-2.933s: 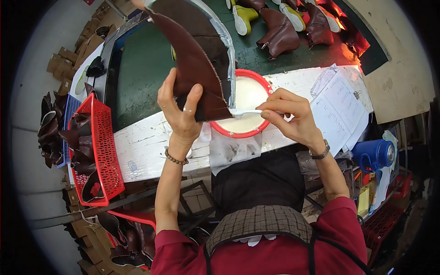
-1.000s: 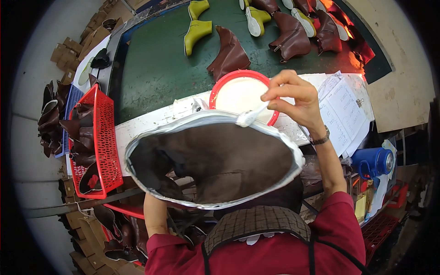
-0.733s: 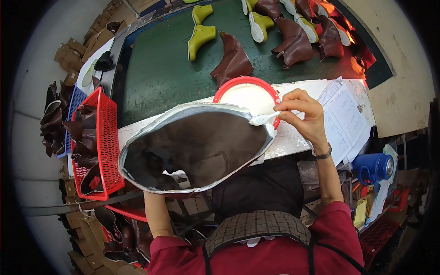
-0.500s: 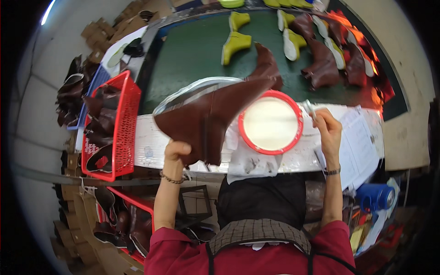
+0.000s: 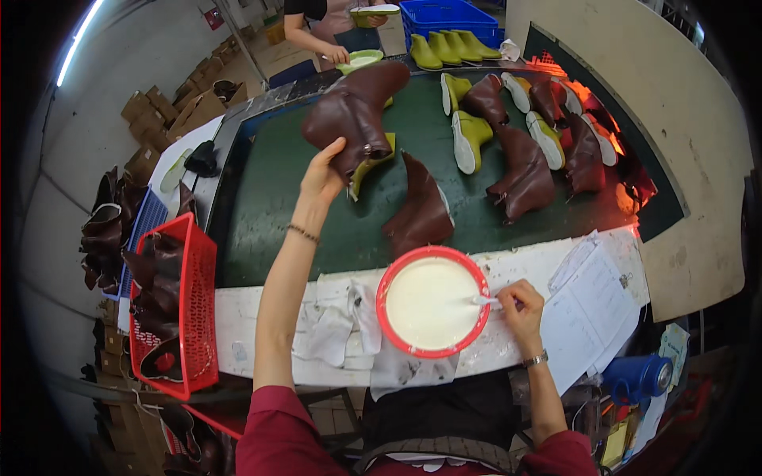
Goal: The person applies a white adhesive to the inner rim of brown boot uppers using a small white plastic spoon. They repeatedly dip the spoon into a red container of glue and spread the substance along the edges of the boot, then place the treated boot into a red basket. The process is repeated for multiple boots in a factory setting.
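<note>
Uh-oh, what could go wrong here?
The red bowl sits near the front edge of the white tabletop; a bump might spill it. The brush in the right hand might drip on the papers nearby. The brown boot in the left hand might knock the yellow-green shoe form behind it.

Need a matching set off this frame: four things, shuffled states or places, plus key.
Things
1. left hand
2. right hand
3. red-rimmed bowl
4. blue flask

States or places
A. contains white liquid
B. gripping a white brush
C. at right, just below the papers in the picture
D. holding up a brown boot

Pairs: 1-D, 2-B, 3-A, 4-C
</note>
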Demonstrator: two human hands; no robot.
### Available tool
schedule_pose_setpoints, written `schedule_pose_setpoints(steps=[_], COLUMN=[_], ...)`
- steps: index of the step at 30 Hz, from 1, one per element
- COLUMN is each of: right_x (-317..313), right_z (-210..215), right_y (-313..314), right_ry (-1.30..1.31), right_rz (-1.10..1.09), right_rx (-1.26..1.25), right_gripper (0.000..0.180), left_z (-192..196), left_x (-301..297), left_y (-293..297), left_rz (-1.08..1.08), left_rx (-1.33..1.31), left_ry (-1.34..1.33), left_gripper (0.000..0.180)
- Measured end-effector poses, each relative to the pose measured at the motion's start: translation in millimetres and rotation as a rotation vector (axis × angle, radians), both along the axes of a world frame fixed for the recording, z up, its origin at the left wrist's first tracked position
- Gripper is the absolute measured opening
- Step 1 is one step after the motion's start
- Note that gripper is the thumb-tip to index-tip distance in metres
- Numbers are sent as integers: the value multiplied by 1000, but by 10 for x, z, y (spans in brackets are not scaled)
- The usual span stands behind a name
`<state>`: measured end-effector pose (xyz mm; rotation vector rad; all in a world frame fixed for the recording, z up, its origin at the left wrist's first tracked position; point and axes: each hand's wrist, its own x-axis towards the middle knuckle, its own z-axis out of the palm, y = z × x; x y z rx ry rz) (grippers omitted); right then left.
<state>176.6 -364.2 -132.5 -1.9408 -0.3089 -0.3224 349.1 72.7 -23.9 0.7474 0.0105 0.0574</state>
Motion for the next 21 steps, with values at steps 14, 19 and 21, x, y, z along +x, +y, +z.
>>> schedule_pose_setpoints(steps=[14,19,21], right_x=[106,-7,8], right_z=[49,71,42], right_y=[296,132,91], right_ry=[11,98,39], right_rz=[237,124,91], right_rx=[0,-106,-72], right_gripper=[11,18,17], left_z=[-1154,-262,71], left_x=[1659,361,-273], left_y=[571,863,1343], left_rz=[618,409,809], left_rx=[745,1361,1751], left_ry=[53,184,-42], left_gripper=[79,94,76])
